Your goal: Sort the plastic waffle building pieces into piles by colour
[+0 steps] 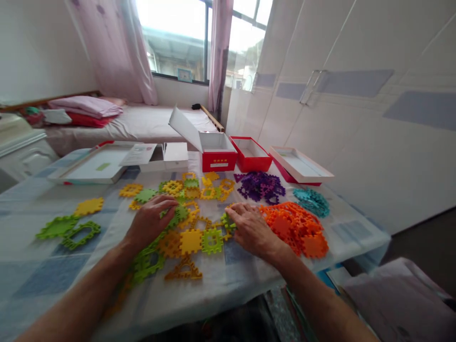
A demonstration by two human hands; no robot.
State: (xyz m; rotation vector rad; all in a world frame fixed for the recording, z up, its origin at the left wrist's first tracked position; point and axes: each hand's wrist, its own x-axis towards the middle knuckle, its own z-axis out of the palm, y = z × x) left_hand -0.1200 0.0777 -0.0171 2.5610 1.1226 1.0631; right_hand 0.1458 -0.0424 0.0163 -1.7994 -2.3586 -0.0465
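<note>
Yellow and green interlocking plastic tiles lie spread over the middle of the table. My left hand (154, 217) is over their left part, fingers bent and thumb below, closed on a green tile (178, 214). My right hand (247, 227) reaches in from the right; its fingers curl down on a small green tile (228, 221), partly hidden by them. Between the hands lie a yellow square tile (190, 241) and a lime tile with a patterned opening (212, 241). A yellow-brown triangular tile (184, 269) is nearest the front edge.
Orange tiles (294, 225) are heaped right of my right hand, with purple (261, 186) and teal (311, 202) piles behind. Red boxes (219, 161) and shallow box trays (96, 164) line the back. Loose green tiles (57, 227) lie at left.
</note>
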